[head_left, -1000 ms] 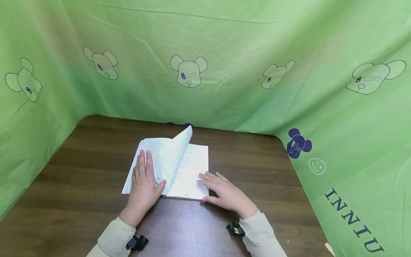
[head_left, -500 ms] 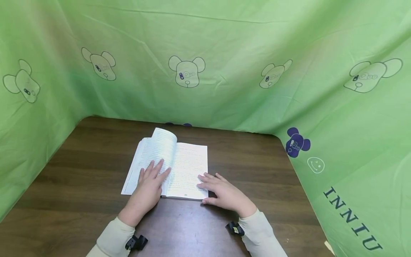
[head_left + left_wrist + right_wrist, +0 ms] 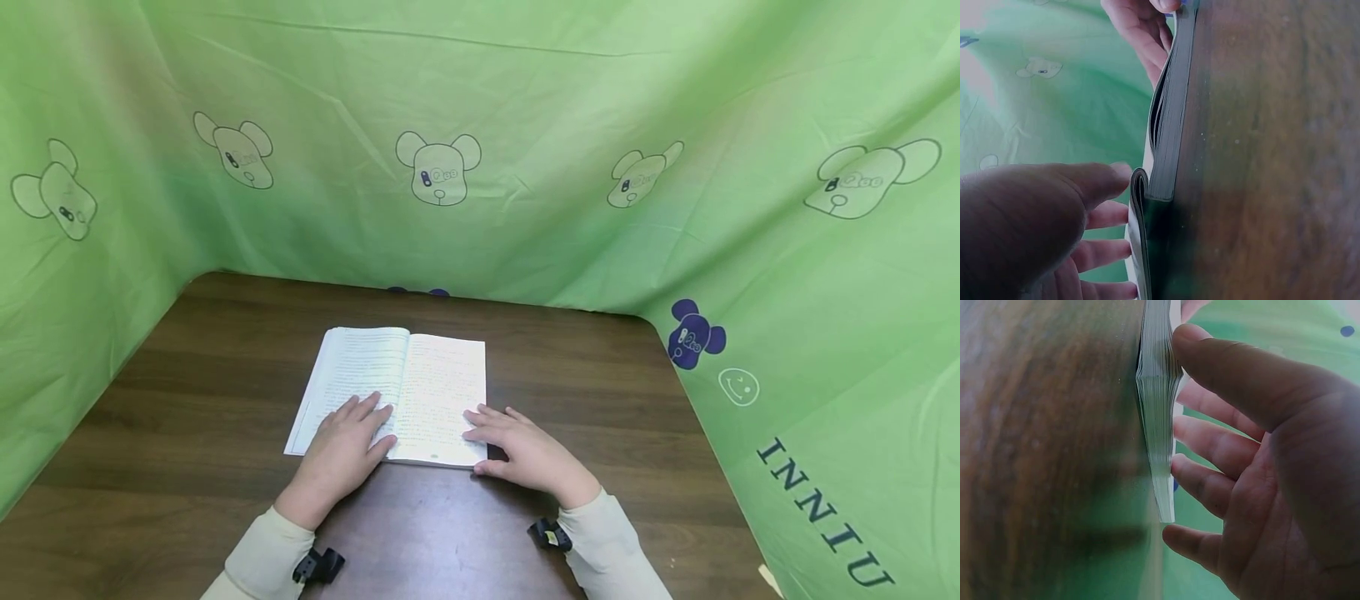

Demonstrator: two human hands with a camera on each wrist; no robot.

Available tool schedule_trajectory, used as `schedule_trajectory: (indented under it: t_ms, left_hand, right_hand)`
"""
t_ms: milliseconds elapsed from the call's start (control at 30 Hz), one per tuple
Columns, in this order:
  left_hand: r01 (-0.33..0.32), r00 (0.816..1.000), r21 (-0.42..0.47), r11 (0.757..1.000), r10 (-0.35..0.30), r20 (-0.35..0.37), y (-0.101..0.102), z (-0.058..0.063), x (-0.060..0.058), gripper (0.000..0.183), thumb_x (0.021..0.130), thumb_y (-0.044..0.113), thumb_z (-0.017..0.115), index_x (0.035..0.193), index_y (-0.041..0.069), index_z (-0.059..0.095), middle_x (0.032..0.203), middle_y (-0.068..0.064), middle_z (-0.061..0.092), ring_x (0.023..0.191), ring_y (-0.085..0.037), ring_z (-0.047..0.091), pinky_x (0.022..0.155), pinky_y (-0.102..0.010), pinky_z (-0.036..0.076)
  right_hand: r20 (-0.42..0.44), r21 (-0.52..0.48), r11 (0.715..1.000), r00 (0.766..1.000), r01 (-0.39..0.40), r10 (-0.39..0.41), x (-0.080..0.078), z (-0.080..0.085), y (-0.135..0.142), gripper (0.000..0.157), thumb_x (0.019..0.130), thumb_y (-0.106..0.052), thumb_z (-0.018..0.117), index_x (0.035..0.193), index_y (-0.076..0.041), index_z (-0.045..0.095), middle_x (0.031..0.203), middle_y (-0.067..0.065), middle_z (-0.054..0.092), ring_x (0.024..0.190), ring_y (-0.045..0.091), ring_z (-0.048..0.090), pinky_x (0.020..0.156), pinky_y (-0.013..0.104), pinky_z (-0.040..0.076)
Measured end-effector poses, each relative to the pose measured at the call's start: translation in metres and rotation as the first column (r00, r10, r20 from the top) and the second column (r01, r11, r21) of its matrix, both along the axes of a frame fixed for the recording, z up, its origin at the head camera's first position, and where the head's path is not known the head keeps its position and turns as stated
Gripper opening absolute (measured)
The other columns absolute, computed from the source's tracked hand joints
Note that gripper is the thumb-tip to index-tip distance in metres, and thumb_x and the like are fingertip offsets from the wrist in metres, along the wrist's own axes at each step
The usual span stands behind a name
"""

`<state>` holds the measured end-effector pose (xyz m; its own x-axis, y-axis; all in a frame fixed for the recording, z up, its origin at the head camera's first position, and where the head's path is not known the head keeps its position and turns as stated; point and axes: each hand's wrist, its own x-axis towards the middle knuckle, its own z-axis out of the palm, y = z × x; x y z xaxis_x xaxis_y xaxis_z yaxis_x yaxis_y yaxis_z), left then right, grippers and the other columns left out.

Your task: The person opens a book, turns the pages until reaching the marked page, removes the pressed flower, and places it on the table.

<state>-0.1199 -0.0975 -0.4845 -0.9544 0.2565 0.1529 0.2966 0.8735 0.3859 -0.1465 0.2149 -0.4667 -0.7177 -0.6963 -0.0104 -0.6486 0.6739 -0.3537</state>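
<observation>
An open book (image 3: 442, 375) with printed pages lies flat on the brown wooden table (image 3: 600, 392). My left hand (image 3: 341, 450) rests with spread fingers on the lower part of the left page, its thumb near the spine. On the right page's lower outer corner, my right hand (image 3: 528, 450) rests with its fingers spread. In the left wrist view the left fingertips touch the page, and the thin left side of the book (image 3: 1139, 225) stands beside the thicker right block. The right wrist view shows the right thumb and fingertips against the page block (image 3: 1160, 419).
A green curtain (image 3: 525, 233) printed with bear heads hangs round the back and sides of the table. Black wrist cameras, one being the left camera (image 3: 318, 567), sit at both sleeves. A small pale object (image 3: 769, 579) shows at the table's right edge.
The raised leaf has turned over from the right and now lies flat on the left side. My left hand moved right across the leaf, then slightly down. The right hand stayed put.
</observation>
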Motion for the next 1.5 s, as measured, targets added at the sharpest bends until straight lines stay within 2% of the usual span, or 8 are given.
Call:
schedule_trajectory:
  t_ms: [400,600,900,1033,1167,1267,1400,1500]
  left_hand:
    - [-0.024,1.0,-0.011,1.0,0.024,0.019,-0.001,-0.002,-0.002,0.05,0.097,0.037,0.069,0.139,0.01,0.064,0.152,-0.017,0.053,0.141,-0.047,0.046,0.108,-0.068,0.038]
    - [-0.027,0.999,0.001,1.0,0.027,0.027,0.0,-0.002,-0.002,0.05,0.097,0.036,0.069,0.139,0.009,0.064,0.153,-0.017,0.052,0.142,-0.047,0.044,0.108,-0.07,0.037]
    - [-0.026,0.999,0.011,1.0,0.026,0.04,0.004,-0.001,-0.003,0.048,0.097,0.031,0.07,0.138,0.006,0.064,0.154,-0.02,0.05,0.145,-0.048,0.039,0.11,-0.076,0.028]
    - [0.005,1.0,0.007,1.0,-0.005,0.017,0.005,-0.002,-0.003,0.046,0.096,0.026,0.072,0.136,0.005,0.065,0.155,-0.021,0.048,0.148,-0.045,0.036,0.112,-0.077,0.023]
    - [0.072,0.997,0.011,0.997,-0.072,-0.034,0.007,-0.003,-0.004,0.035,0.095,0.017,0.073,0.129,0.011,0.07,0.154,-0.017,0.049,0.148,-0.043,0.037,0.111,-0.076,0.026]
    - [0.119,0.991,0.006,0.993,-0.118,-0.059,0.009,-0.004,-0.004,0.029,0.095,0.011,0.071,0.123,0.018,0.074,0.155,-0.011,0.051,0.148,-0.042,0.038,0.11,-0.077,0.028]
    - [0.126,0.992,-0.006,0.992,-0.126,-0.032,0.011,-0.006,-0.003,0.029,0.098,0.009,0.067,0.121,0.023,0.077,0.157,-0.006,0.05,0.15,-0.041,0.034,0.112,-0.076,0.026]
    - [0.114,0.993,-0.007,0.993,-0.114,0.012,0.013,-0.005,-0.001,0.03,0.099,0.009,0.064,0.123,0.024,0.077,0.157,-0.007,0.049,0.152,-0.04,0.031,0.114,-0.075,0.024]
  right_hand:
    - [0.007,-0.005,1.0,1.0,0.006,-0.006,-0.001,-0.004,0.001,0.047,0.096,-0.039,0.072,0.136,-0.014,0.067,0.159,-0.001,0.046,0.152,0.022,0.035,0.122,0.058,0.025]
    - [-0.002,-0.023,1.0,1.0,-0.013,0.013,-0.001,-0.002,0.001,0.044,0.096,-0.037,0.071,0.134,-0.013,0.069,0.158,0.003,0.048,0.151,0.025,0.037,0.121,0.061,0.027]
    - [-0.107,-0.011,0.998,0.993,-0.06,0.059,-0.003,-0.003,0.001,0.01,0.098,-0.023,0.07,0.103,-0.019,0.077,0.146,0.005,0.06,0.144,0.03,0.048,0.115,0.06,0.037]
    - [-0.134,-0.01,0.998,0.989,-0.069,0.067,-0.002,-0.001,0.0,0.006,0.097,-0.021,0.07,0.097,-0.02,0.076,0.143,0.005,0.063,0.141,0.03,0.051,0.114,0.058,0.04]
    - [-0.167,-0.026,0.997,0.984,-0.074,0.069,-0.002,0.0,0.0,0.007,0.098,-0.021,0.069,0.099,-0.019,0.075,0.139,0.006,0.066,0.137,0.031,0.055,0.111,0.057,0.043]
    - [-0.201,-0.043,0.996,0.977,-0.074,0.064,-0.003,-0.001,-0.001,0.014,0.1,-0.02,0.067,0.11,-0.014,0.075,0.132,0.006,0.07,0.134,0.031,0.059,0.109,0.055,0.046]
    - [-0.208,-0.044,0.998,0.977,-0.054,0.044,-0.002,-0.001,-0.002,0.028,0.101,-0.019,0.065,0.126,-0.008,0.07,0.131,0.005,0.071,0.133,0.03,0.06,0.109,0.053,0.046]
    - [-0.208,-0.029,0.999,0.978,-0.039,0.032,-0.001,-0.001,-0.002,0.026,0.101,-0.019,0.064,0.125,-0.009,0.07,0.135,0.006,0.069,0.133,0.029,0.06,0.109,0.052,0.047]
